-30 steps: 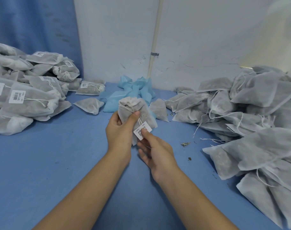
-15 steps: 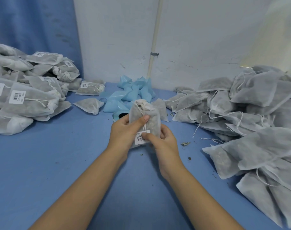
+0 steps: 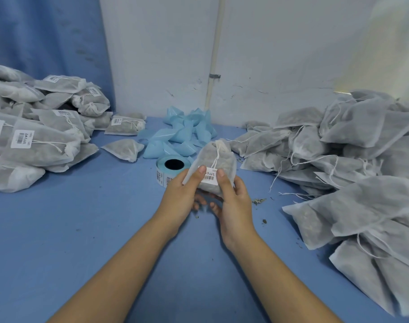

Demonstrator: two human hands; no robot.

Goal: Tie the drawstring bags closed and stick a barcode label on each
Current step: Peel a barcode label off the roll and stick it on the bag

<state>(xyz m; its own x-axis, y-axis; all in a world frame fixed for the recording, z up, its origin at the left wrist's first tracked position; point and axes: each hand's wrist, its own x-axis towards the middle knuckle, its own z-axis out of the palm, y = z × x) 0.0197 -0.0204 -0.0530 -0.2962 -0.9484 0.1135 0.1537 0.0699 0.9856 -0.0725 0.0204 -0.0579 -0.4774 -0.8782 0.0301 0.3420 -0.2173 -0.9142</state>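
Far left: pile of labelled bags (image 3: 42,145) | left of centre: label roll (image 3: 173,167) on table (image 3: 82,229), just beyond left hand (image 3: 182,194) | centre: both hands close together, gripping one tied bag (image 3: 214,159) upright, thumbs pressing its barcode label (image 3: 210,177) flat; right hand (image 3: 235,201) cups its near side | step: sticking label, likely almost finished | next: set it left, fetch from right pile (image 3: 352,164).

The drawstring bag (image 3: 225,159) is thin, matt non-woven cloth, faintly fuzzy and sheer enough to show a dark, coarse filling. Its cord (image 3: 217,155) is white twisted string. The barcode label (image 3: 209,177) on it is smooth, matt white paper. The label roll (image 3: 161,176) has glossy pale-blue backing (the crumpled backing strips (image 3: 182,136) shine the same way). The table (image 3: 70,241) looks smooth and matt blue, the wall (image 3: 164,54) is chalky, scuffed paint, and the curtain (image 3: 47,43) is soft blue cloth.
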